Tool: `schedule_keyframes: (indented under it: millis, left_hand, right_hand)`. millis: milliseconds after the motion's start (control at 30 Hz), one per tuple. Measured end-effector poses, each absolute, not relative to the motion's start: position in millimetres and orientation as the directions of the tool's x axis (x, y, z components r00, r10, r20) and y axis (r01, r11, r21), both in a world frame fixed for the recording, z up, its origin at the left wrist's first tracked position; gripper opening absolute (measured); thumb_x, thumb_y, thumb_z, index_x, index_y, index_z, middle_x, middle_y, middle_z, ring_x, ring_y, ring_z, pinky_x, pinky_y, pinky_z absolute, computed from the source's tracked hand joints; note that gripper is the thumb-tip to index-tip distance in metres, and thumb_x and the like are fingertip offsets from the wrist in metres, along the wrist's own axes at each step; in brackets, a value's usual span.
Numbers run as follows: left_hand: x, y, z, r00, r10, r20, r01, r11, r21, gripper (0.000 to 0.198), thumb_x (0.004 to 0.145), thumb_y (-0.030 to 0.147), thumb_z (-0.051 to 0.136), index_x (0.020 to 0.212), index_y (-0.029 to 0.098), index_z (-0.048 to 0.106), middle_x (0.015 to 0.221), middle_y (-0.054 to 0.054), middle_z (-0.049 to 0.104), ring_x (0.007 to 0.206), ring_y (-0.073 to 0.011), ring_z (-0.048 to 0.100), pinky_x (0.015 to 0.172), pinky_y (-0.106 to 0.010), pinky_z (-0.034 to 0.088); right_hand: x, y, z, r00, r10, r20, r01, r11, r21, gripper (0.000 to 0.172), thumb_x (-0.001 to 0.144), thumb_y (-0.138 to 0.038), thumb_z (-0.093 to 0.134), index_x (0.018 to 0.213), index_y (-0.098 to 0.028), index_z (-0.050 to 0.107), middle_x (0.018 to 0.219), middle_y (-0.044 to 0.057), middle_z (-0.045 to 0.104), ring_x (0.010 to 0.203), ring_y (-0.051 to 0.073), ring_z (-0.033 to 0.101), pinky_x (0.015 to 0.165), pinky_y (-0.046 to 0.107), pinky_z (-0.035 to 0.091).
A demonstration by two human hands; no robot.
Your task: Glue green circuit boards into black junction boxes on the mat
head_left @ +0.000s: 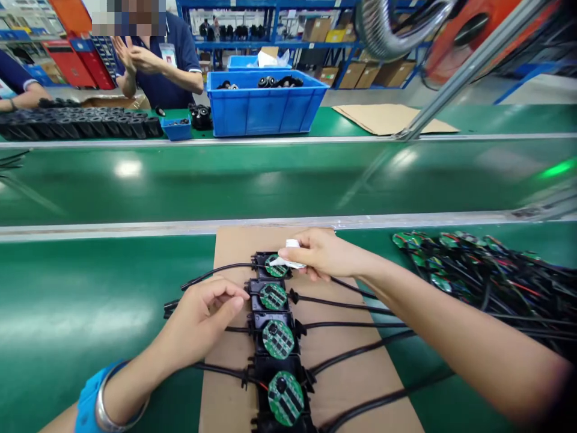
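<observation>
My right hand [315,254] is closed round a small white tube [293,255], whose pointed nozzle is over the round green circuit board [276,266] in the farthest black housing. Three more black housings, each with a round board such as the nearest one [286,398], line up toward me on a brown cardboard sheet [351,373]. Black cables run out from both sides. My left hand [210,313] is left of the second housing [271,296], its thumb and fingers curled close together near a cable; whether anything is between the fingertips is too small to tell.
A pile of boards with black cables [487,270] lies at the right. Past a metal rail [135,230] is a green belt, then a blue bin [265,108], flat cardboard [387,117] and rows of black parts [90,123]. A person [157,60] stands opposite; another's arm shows far left.
</observation>
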State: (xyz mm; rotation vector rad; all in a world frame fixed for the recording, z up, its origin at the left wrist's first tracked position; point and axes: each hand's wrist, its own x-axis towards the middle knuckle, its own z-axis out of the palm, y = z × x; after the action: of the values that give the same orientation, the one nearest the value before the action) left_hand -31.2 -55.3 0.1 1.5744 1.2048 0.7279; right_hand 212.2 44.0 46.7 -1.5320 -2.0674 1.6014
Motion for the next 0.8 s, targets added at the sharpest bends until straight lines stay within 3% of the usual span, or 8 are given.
schedule_keyframes:
  millis: [133,367,800]
  left_hand:
    - [-32,-53,-1,0.330,0.939,-0.091,0.351,-0.033,0.936,0.014,0.091,0.029,0.052,0.093,0.025,0.066,0.093,0.000,0.066,0.084,-0.0152,0.058,0.074,-0.028,0.043]
    - [-33,-53,-6,0.350,0.934,-0.072,0.373,-0.069,0.925,0.013,0.092,0.025,0.052,0.094,0.027,0.065,0.094,0.003,0.065,0.084,-0.0125,0.058,0.072,-0.025,0.042]
    - [-33,-52,-6,0.347,0.934,-0.082,0.409,-0.072,0.910,0.014,0.092,0.027,0.051,0.095,0.025,0.065,0.092,0.001,0.065,0.079,-0.0137,0.057,0.067,-0.025,0.041]
  right_hand:
    - [209,54,44,-0.498,0.752,-0.432,0.687,0.038,-0.726,0.042,0.078,-0.055,0.057,0.063,-0.018,0.048,0.053,-0.004,0.050,0.042,0.007,0.044,0.040,0.020,0.030]
    - [198,65,44,-0.530,0.732,-0.428,0.757,0.180,-0.628,0.045,0.080,-0.052,0.053,0.054,-0.019,0.037,0.049,-0.006,0.033,0.047,0.007,0.027,0.044,0.025,0.019]
    - [192,66,44,-0.551,0.717,-0.426,0.763,0.226,-0.605,0.043,0.080,-0.051,0.049,0.055,-0.019,0.033,0.054,-0.006,0.027,0.050,0.008,0.023,0.048,0.027,0.016]
